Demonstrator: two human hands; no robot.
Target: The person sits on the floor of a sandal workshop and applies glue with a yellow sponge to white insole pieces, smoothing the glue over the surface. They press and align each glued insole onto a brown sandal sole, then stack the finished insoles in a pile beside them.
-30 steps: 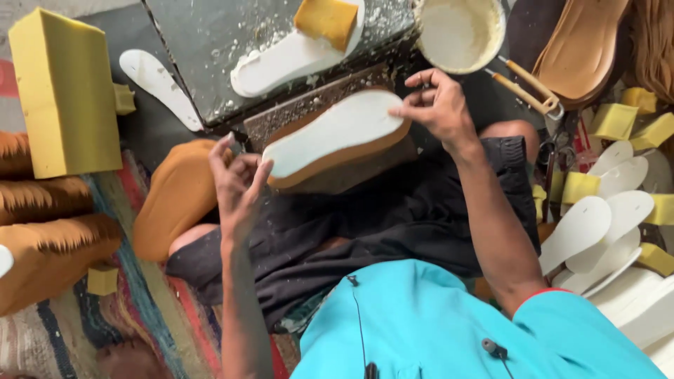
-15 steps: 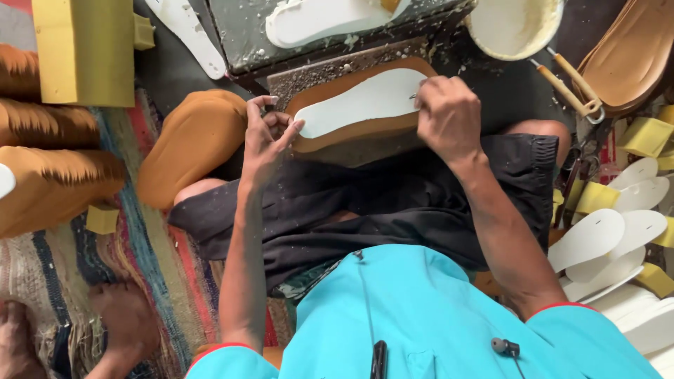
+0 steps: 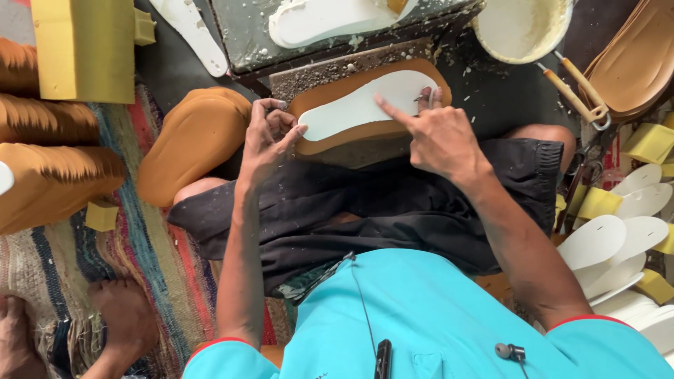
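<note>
Right hand [image 3: 439, 137] is lifting off since half a second ago, fingers spread and pressing the white insole [image 3: 365, 105] onto the tan sole [image 3: 421, 70], left hand [image 3: 270, 137] pinching its end.

left hand [image 3: 270, 137] – white insole [image 3: 365, 105] heel end | right hand [image 3: 439, 137] – forefinger on insole, over tan sole [image 3: 351, 135]
</note>
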